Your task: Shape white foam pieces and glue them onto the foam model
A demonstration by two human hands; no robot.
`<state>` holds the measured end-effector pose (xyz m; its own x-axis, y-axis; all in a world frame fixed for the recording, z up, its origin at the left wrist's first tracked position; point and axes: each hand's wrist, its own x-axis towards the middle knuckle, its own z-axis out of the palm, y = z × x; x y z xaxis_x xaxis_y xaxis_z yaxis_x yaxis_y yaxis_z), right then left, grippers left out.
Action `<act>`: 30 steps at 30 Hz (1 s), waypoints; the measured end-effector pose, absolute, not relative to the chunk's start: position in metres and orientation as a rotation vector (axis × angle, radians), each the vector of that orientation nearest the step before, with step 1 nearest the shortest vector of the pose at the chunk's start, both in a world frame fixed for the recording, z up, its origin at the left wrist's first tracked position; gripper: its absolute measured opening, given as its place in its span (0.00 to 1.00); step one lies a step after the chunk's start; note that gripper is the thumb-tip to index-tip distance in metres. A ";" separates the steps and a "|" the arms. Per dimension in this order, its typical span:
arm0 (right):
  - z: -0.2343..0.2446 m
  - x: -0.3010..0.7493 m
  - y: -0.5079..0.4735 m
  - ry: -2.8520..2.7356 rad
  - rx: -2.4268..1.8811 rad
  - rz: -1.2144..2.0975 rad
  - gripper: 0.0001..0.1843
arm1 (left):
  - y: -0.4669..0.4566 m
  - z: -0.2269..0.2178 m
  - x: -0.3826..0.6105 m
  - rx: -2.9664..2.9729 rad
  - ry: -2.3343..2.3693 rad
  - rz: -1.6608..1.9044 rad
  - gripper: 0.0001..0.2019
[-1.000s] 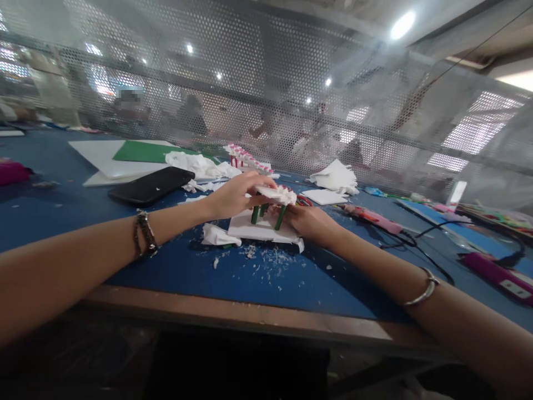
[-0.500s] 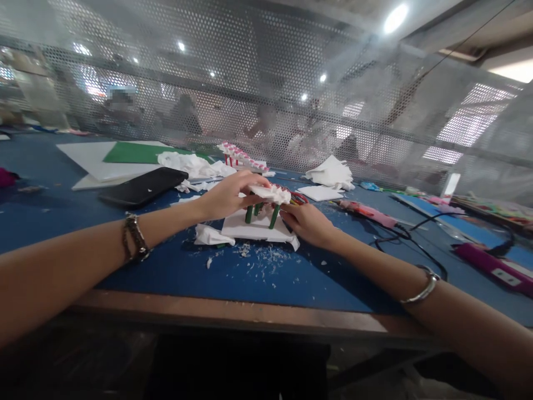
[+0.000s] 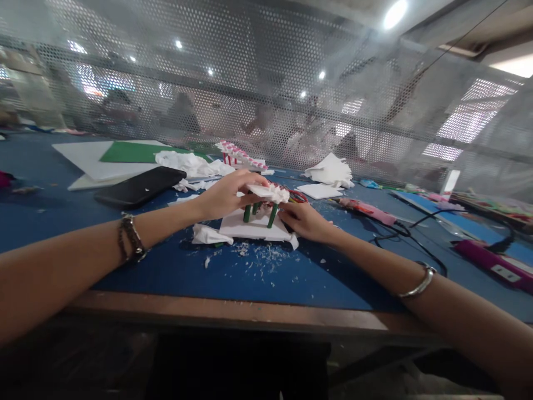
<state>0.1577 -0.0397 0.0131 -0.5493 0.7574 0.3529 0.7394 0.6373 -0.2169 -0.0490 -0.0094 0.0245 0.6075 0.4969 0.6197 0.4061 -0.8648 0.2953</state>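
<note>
A small table-like model (image 3: pixel 268 193) has a white top and green legs (image 3: pixel 272 215), and it stands over a white board (image 3: pixel 235 225). My left hand (image 3: pixel 229 193) reaches in from the left, with thumb and fingers closed on the edge of the white top. At the model's right side is my right hand (image 3: pixel 306 221), its fingers bent together close to a green leg; what lies between them is hidden. Behind that hand shows a red loop-shaped thing (image 3: pixel 297 195), partly covered. Crumpled white paper (image 3: pixel 211 234) and white scraps (image 3: pixel 266 255) lie in front.
A black phone (image 3: pixel 139 186), a green sheet (image 3: pixel 129 153) and crumpled tissue (image 3: pixel 185 161) lie left. Behind is a pink-and-white model (image 3: pixel 239 153). To the right are a pink glue gun (image 3: pixel 368 211), its black cord, and a purple power strip (image 3: pixel 491 264). A perforated screen (image 3: pixel 250 66) stands behind.
The whole view has shifted very slightly. Both hands keep nearly the same place at the model, and nothing has visibly been taken or let go.
</note>
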 end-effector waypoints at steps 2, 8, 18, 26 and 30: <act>0.013 0.158 -0.039 -2.458 -1.175 0.106 0.13 | -0.009 0.024 -0.049 2.711 0.761 1.101 0.12; 0.015 0.156 -0.040 -2.493 -1.211 0.087 0.14 | -0.009 0.024 -0.049 2.702 0.753 1.098 0.11; 0.016 0.155 -0.043 -2.520 -1.227 -0.101 0.12 | -0.011 0.025 -0.049 2.698 0.754 1.081 0.13; 0.014 0.153 -0.039 -2.544 -1.209 -0.077 0.11 | -0.009 0.024 -0.049 2.745 0.742 1.088 0.11; 0.015 0.153 -0.039 -2.555 -1.214 -0.089 0.11 | -0.011 0.025 -0.049 2.726 0.768 1.076 0.11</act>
